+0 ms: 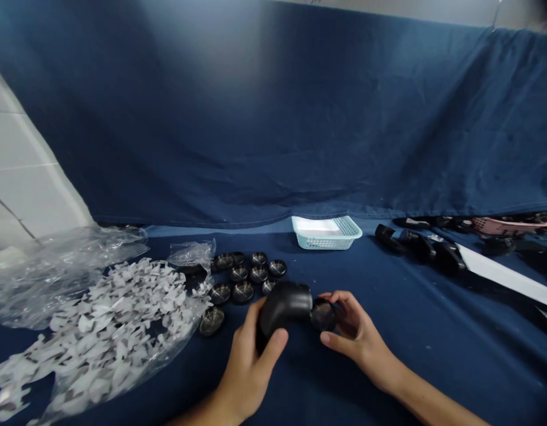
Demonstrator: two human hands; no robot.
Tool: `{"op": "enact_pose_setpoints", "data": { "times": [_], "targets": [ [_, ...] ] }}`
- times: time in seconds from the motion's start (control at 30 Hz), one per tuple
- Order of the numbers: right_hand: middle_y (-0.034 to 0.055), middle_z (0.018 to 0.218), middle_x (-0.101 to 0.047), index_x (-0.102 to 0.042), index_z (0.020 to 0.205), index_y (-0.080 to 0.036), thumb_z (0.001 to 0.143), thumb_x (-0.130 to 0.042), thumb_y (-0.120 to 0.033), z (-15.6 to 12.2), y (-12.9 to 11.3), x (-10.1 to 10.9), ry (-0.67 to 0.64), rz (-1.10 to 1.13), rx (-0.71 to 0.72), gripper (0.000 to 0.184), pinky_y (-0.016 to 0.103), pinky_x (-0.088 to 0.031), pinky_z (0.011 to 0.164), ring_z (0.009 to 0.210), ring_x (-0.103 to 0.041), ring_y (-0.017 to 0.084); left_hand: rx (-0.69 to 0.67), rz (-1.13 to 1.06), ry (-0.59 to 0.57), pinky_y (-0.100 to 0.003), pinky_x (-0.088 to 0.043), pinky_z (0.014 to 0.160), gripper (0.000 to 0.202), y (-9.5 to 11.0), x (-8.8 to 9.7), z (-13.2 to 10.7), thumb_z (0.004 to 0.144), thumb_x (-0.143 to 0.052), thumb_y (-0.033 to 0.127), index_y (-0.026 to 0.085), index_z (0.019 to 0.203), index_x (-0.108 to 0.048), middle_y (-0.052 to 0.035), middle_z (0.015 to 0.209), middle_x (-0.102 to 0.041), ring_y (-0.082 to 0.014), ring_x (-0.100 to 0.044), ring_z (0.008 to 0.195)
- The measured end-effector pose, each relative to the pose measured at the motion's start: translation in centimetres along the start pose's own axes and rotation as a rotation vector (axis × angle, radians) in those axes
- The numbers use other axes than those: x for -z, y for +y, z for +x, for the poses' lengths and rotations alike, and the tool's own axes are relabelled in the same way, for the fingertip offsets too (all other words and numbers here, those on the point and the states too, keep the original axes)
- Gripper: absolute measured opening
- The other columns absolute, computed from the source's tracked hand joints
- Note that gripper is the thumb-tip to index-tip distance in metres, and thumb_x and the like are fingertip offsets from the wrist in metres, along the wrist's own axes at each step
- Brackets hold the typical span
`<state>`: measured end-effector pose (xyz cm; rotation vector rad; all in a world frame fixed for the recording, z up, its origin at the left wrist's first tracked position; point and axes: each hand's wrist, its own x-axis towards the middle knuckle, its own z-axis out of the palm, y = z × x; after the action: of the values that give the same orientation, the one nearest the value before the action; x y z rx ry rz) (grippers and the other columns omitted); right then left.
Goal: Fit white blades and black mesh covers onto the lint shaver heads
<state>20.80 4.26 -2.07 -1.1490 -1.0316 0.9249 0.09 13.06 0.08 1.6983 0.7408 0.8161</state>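
A black elbow-shaped part point(285, 307), curved like a pipe bend, is gripped in my left hand point(256, 352), thumb in front and fingers around its far side. Its round end points right. Just beside that end, my right hand point(353, 331) pinches a dark round cap point(323, 315) between thumb and fingers. Whether the cap touches the elbow's rim I cannot tell. To the left of my hands, several similar black round caps point(243, 291) lie in loose rows on the dark blue cloth.
A heap of small white plastic pieces point(131, 319) spreads over clear plastic bags point(69, 284) at the left. A light blue basket point(329, 242) stands by the hanging blue curtain point(273, 130). Black parts point(427, 248), a white strip point(508, 275) and a pink basket point(508, 226) lie at the right.
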Motion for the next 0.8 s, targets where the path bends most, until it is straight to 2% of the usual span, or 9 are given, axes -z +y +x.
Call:
{"op": "enact_pose_setpoints", "data": {
  "times": [0.07, 0.13, 0.23, 0.37, 0.4, 0.47, 0.57, 0.7, 0.8],
  "targets": [
    [0.0019, 0.124, -0.051, -0.046, 0.107, -0.03, 0.073, -0.081, -0.027, 0.0, 0.2, -0.1, -0.035, -0.008, -0.024, 0.049, 0.031, -0.045, 0.093, 0.107, -0.055, 0.018, -0.136, 0.128, 0.011, -0.035, -0.041, 0.094, 0.046, 0.6, 0.8, 0.4, 0.088, -0.057, 0.044, 0.023, 0.127, -0.046, -0.0067, 0.118, -0.063, -0.0249, -0.057, 0.109],
    [0.0018, 0.121, -0.053, -0.045, 0.109, -0.03, 0.073, -0.081, -0.027, 0.0, 0.5, -0.2, -0.052, -0.022, -0.046, 0.05, 0.032, -0.044, 0.094, 0.106, -0.056, 0.018, -0.207, 0.219, 0.051, -0.037, -0.043, 0.094, 0.049, 1.6, 1.7, 1.0, 0.087, -0.056, 0.044, 0.023, 0.13, -0.044, -0.0072, 0.119, -0.063, -0.0264, -0.058, 0.109],
    [0.0015, 0.118, -0.052, -0.044, 0.113, -0.03, 0.073, -0.08, -0.025, 0.1, 1.1, -0.2, -0.067, -0.05, -0.062, 0.054, 0.034, -0.043, 0.096, 0.106, -0.056, 0.018, -0.114, 0.376, -0.032, -0.038, -0.046, 0.09, 0.052, 3.3, 3.0, 2.1, 0.083, -0.061, 0.047, 0.023, 0.128, -0.051, -0.0068, 0.115, -0.067, -0.0279, -0.061, 0.104],
    [0.0035, 0.124, -0.049, -0.041, 0.122, -0.031, 0.073, -0.078, -0.022, 0.2, 1.8, -0.1, -0.086, -0.092, -0.067, 0.063, 0.039, -0.039, 0.102, 0.113, -0.055, 0.021, -0.012, 0.357, -0.102, -0.036, -0.046, 0.088, 0.042, 5.0, 3.9, 3.0, 0.086, -0.058, 0.05, 0.027, 0.121, -0.057, -0.0036, 0.105, -0.068, -0.0255, -0.062, 0.099],
    [0.0042, 0.125, -0.048, -0.04, 0.124, -0.031, 0.074, -0.077, -0.021, 0.2, 1.8, -0.2, -0.098, -0.11, -0.068, 0.063, 0.04, -0.039, 0.103, 0.114, -0.054, 0.022, 0.005, 0.323, -0.107, -0.034, -0.046, 0.085, 0.042, 5.1, 3.9, 3.1, 0.085, -0.06, 0.05, 0.027, 0.119, -0.058, -0.0033, 0.103, -0.068, -0.0241, -0.062, 0.097],
    [0.0051, 0.124, -0.05, -0.04, 0.126, -0.03, 0.076, -0.074, -0.021, 0.1, 1.7, -0.3, -0.121, -0.167, -0.057, 0.061, 0.042, -0.039, 0.102, 0.112, -0.055, 0.022, 0.117, 0.177, -0.155, -0.026, -0.046, 0.064, 0.038, 5.1, 4.0, 3.2, 0.084, -0.059, 0.053, 0.025, 0.11, -0.06, -0.002, 0.09, -0.065, -0.018, -0.061, 0.078],
    [0.005, 0.12, -0.053, -0.046, 0.123, -0.028, 0.078, -0.069, -0.017, -0.1, 1.1, -0.6, -0.137, -0.362, 0.052, 0.052, 0.042, -0.041, 0.1, 0.109, -0.055, 0.022, 0.393, -0.18, -0.245, -0.019, -0.02, 0.04, 0.039, 4.4, 4.0, 3.2, 0.086, -0.053, 0.058, 0.02, 0.089, -0.057, 0.001, 0.074, -0.057, -0.0067, -0.042, 0.048],
    [0.0066, 0.118, -0.054, -0.052, 0.114, -0.025, 0.074, -0.071, -0.015, -0.2, 0.9, -0.6, -0.15, -0.613, 0.171, 0.045, 0.044, -0.041, 0.099, 0.112, -0.052, 0.026, 0.587, -0.513, -0.362, -0.02, -0.011, 0.038, 0.045, 3.1, 3.8, 3.1, 0.088, -0.048, 0.061, 0.016, 0.084, -0.054, -0.0001, 0.072, -0.054, -0.0029, -0.035, 0.041],
    [0.0093, 0.128, -0.051, -0.046, 0.126, -0.025, 0.071, -0.079, -0.025, -0.4, 1.0, -0.3, -0.134, -0.6, 0.129, 0.065, 0.049, -0.036, 0.105, 0.121, -0.047, 0.029, 0.633, -0.668, -0.452, -0.02, -0.011, 0.037, 0.051, 2.2, 3.4, 3.0, 0.089, -0.043, 0.063, 0.014, 0.083, -0.056, -0.001, 0.071, -0.053, -0.0025, -0.036, 0.04]
  ]
}}
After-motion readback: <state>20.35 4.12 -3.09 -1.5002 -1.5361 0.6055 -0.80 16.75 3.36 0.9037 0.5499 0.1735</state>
